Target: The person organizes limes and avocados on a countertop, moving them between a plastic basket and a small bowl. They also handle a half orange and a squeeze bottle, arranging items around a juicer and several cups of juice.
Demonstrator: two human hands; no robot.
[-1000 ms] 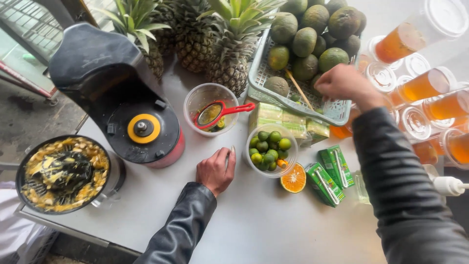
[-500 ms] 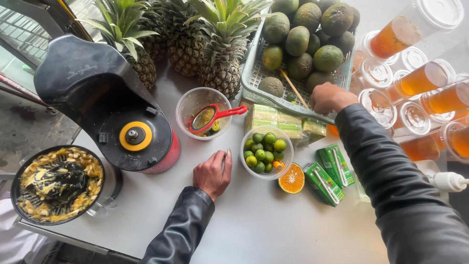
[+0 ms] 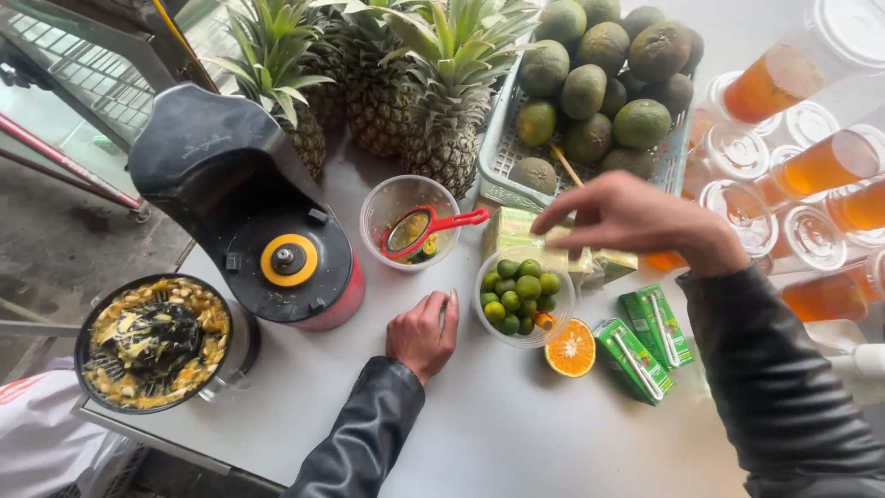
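Hovering our right hand (image 3: 636,219), fingers spread, over the tub (image 3: 525,297) of limes: small, firm, slippery; left hand (image 3: 423,334) curled, empty.

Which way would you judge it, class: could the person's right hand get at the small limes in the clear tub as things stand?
Probably yes. The right hand hangs open just above the tub of small limes, which has no lid, and nothing lies between them. The left hand rests on the table beside the tub, not over it.

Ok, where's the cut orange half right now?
In the head view, the orange half lies cut side up on the table, right of centre, between the tub of small limes and the green juice cartons.
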